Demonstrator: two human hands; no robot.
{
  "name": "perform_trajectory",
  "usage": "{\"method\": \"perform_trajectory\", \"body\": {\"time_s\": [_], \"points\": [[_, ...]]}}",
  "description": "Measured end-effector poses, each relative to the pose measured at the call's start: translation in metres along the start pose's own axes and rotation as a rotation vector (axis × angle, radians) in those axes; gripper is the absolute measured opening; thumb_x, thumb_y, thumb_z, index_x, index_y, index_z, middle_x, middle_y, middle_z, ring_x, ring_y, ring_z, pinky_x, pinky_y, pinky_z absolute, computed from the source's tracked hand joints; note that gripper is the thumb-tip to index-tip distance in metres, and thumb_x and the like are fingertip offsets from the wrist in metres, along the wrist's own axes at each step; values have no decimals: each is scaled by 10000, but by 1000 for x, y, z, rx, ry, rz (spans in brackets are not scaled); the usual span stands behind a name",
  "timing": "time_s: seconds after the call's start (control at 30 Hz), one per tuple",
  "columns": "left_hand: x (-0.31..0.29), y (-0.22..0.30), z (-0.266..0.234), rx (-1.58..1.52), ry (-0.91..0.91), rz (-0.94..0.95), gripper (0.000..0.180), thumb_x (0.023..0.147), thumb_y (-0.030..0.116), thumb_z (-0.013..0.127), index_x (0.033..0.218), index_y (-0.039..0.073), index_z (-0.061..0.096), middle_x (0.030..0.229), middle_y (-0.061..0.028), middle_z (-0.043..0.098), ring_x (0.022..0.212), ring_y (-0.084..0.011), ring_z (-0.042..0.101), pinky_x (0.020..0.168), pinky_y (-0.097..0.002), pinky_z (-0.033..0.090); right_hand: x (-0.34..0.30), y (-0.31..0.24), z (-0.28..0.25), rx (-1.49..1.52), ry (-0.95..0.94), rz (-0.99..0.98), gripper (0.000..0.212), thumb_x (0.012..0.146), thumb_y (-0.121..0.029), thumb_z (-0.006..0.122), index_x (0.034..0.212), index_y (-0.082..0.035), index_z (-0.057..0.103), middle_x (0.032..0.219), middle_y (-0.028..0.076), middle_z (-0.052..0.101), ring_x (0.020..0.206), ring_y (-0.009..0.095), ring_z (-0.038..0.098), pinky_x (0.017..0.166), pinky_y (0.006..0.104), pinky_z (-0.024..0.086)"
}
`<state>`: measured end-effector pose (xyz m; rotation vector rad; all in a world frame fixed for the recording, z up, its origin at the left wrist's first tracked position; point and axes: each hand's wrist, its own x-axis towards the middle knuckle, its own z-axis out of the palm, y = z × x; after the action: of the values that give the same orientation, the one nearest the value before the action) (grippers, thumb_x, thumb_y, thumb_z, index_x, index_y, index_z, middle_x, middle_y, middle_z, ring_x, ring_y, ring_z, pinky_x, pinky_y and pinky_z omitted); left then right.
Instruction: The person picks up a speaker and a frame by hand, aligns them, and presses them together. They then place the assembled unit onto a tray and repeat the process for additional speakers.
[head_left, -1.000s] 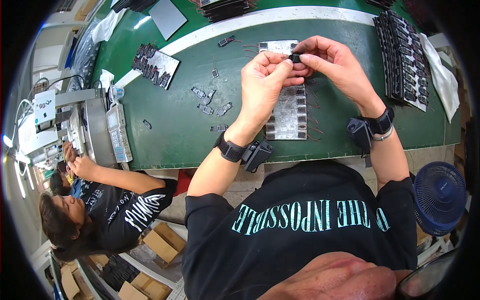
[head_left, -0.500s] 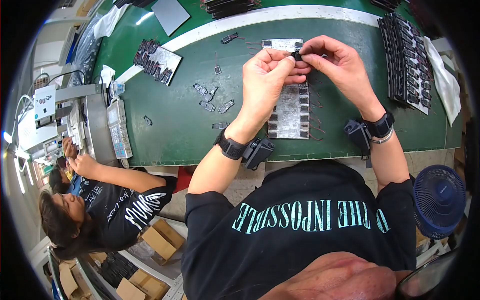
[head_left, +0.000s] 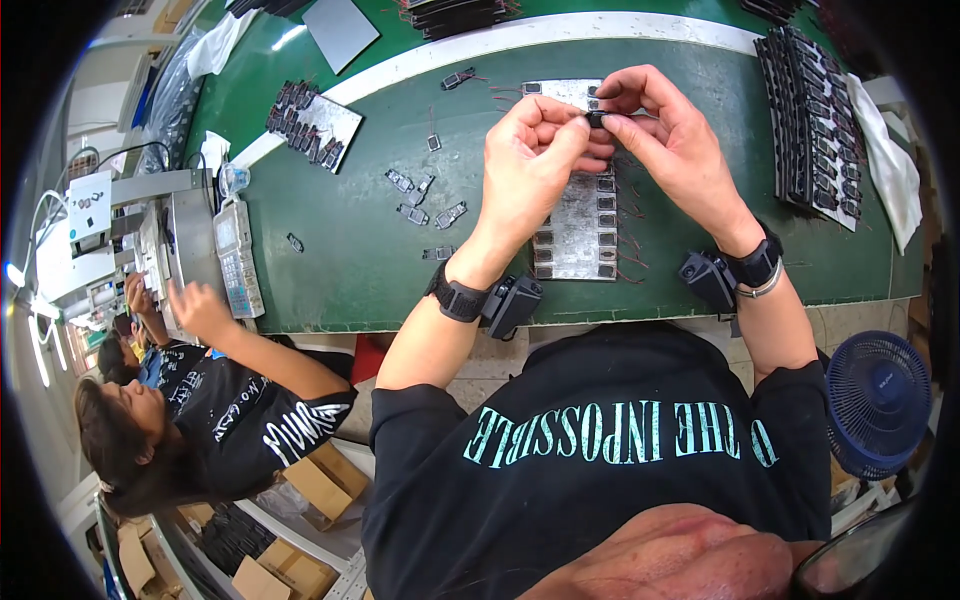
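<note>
Both my hands meet above the green work table (head_left: 340, 250). My left hand (head_left: 525, 165) and my right hand (head_left: 665, 140) pinch one small black part (head_left: 596, 119) between their fingertips. Right below them lies a grey metal tray (head_left: 580, 225) holding rows of similar small black parts with thin red wires. Each wrist wears a black band with a small black device.
Loose black parts (head_left: 420, 195) lie left of the tray. A plate of parts (head_left: 312, 125) sits at the far left, and long racks of parts (head_left: 810, 120) with a white cloth (head_left: 890, 165) at the right. A co-worker (head_left: 200, 410) sits at my left by a machine (head_left: 190, 240). A blue fan (head_left: 875, 400) stands at lower right.
My hands stay together on the small part, shifting only slightly. The co-worker's hand at the left has lifted toward the machine.
</note>
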<state>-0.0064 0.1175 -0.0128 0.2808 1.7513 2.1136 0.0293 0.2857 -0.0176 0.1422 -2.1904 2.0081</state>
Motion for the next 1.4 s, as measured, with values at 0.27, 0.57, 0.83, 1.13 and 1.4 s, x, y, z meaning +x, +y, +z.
{"method": "perform_trajectory", "body": {"time_s": [0.27,0.57,0.83,1.13,1.4], "points": [[5,6,-16,264,-50,192,94,948,65,617,979,-21,594,890,-99,684,741,-130,683,642,-256,581,1,-17,-4,-174,-43,-118,216,911,-13,604,1127,-16,619,928,58,635,910,138,629,856,283,502],[21,10,-46,-31,225,273,165,944,100,644,1012,-45,602,898,-151,683,766,-209,703,684,-301,605,35,28,-19,-812,-61,-297,155,889,-93,640,1011,-9,685,981,101,651,886,259,642,806,339,503],[28,20,-42,56,212,212,168,941,88,638,1032,-51,610,921,-153,698,790,-196,706,669,-275,594,40,36,-20,-850,-80,-357,192,862,-113,666,1021,-11,634,972,121,643,880,313,626,791,360,508],[68,10,-26,790,-56,126,205,901,162,683,1020,-1,715,893,-50,718,830,-132,687,695,-262,531,33,15,-63,-384,86,-135,186,933,-123,630,1074,-2,618,927,56,659,804,150,628,773,266,500],[71,1,-7,1162,-72,270,208,836,218,701,977,76,759,877,-83,727,772,-206,677,725,-314,517,15,23,-72,100,75,27,240,970,-147,610,1163,-6,626,945,1,639,814,68,597,780,223,497]]}}
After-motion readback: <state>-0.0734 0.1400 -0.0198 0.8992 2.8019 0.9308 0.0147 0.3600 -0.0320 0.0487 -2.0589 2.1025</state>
